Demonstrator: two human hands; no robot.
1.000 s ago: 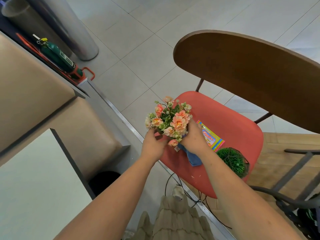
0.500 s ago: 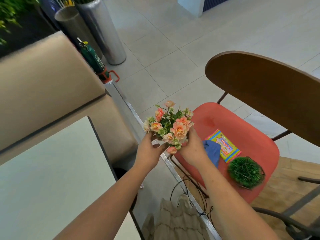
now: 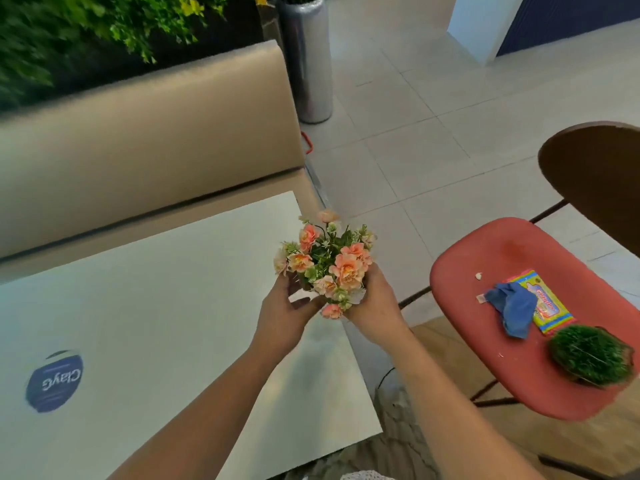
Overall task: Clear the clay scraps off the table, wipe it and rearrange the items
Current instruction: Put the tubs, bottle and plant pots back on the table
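Small bunch of peach-pink artificial flowers with green leaves (image 3: 327, 263), held above the near right corner of the bench.

The blooms stand upright, and one bud droops below them. Underneath is the pale, smooth bench (image 3: 156, 306) with its round dark-blue sticker (image 3: 54, 381), and a beige padded sofa (image 3: 138, 133) runs behind it. To the right, a red chair seat (image 3: 464, 289) carries a crumpled blue cloth (image 3: 512, 306). The grip of the left hand (image 3: 284, 315) and of the right hand (image 3: 375, 306) curls round the bunch's base, which sits between the palms.
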